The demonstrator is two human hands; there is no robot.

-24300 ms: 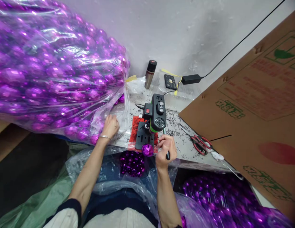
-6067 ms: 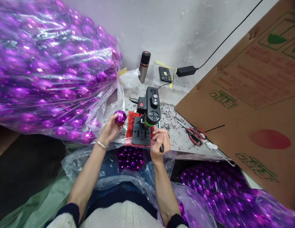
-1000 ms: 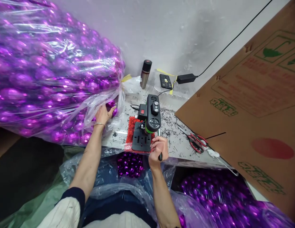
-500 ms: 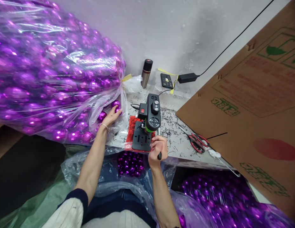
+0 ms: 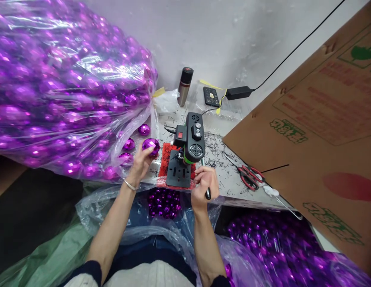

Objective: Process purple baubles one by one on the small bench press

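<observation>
A shiny purple faceted bauble is held in my left hand, just left of a small black bench press. My right hand is wrapped round the press's lever handle, whose black tip sticks out below the fist. The press has a slotted black base plate on a red mat. More loose baubles lie at the mouth of a large clear bag on the left.
Red-handled scissors and a metal hook lie on the right. A tall cardboard box leans there. Behind stand a thermos and a power adapter. Black scraps litter the tabletop. Bagged baubles sit below the edge.
My left hand has picked up a bauble by the bag's mouth and drawn it back towards me and the press. The right hand stays on the lever. The view has shifted slightly.
</observation>
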